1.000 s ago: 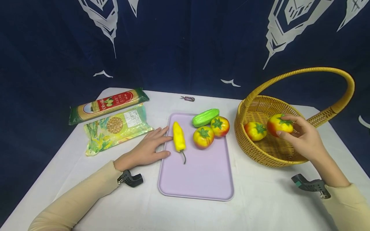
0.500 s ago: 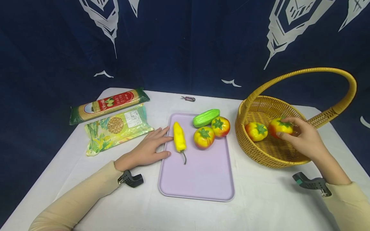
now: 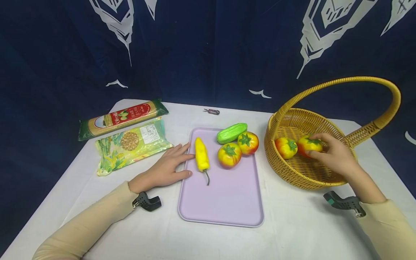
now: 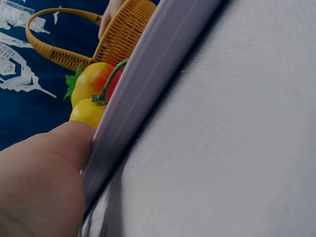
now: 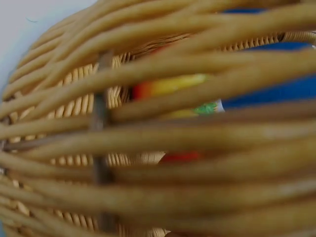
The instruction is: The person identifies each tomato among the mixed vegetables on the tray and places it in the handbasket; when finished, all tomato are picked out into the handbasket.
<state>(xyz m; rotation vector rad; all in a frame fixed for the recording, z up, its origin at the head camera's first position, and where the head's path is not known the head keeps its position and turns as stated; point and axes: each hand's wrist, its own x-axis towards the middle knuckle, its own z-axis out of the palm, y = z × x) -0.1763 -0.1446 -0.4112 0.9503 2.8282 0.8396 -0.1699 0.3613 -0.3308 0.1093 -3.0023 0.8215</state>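
My right hand [image 3: 336, 154] reaches into the wicker basket [image 3: 307, 178] and grips a yellow-red toy tomato [image 3: 308, 145] between thumb and fingers. Beside it in the basket lies another toy tomato [image 3: 286, 147]. The right wrist view is mostly filled by the basket's woven wall [image 5: 197, 136], with red and yellow glimpsed through its gaps. At the left edge of the lilac tray [image 3: 224, 202], my left hand [image 3: 169, 164] lies with fingers extended, the fingertips close to a yellow pepper [image 3: 202, 155]. From the left wrist, the hand [image 4: 44, 168] shows beside the tray's rim [image 4: 143, 74].
Two more toy tomatoes [image 3: 229, 155] and a green cucumber [image 3: 232, 133] lie on the tray's far half. A noodle packet [image 3: 123, 118] and a bag of grains [image 3: 133, 144] lie at the left. A small dark object [image 3: 212, 111] sits behind the tray. The basket's tall handle arches over its opening.
My right hand has lowered the tomato into the basket and shifted it left, up close to the other tomato. The left hand has stayed in place.
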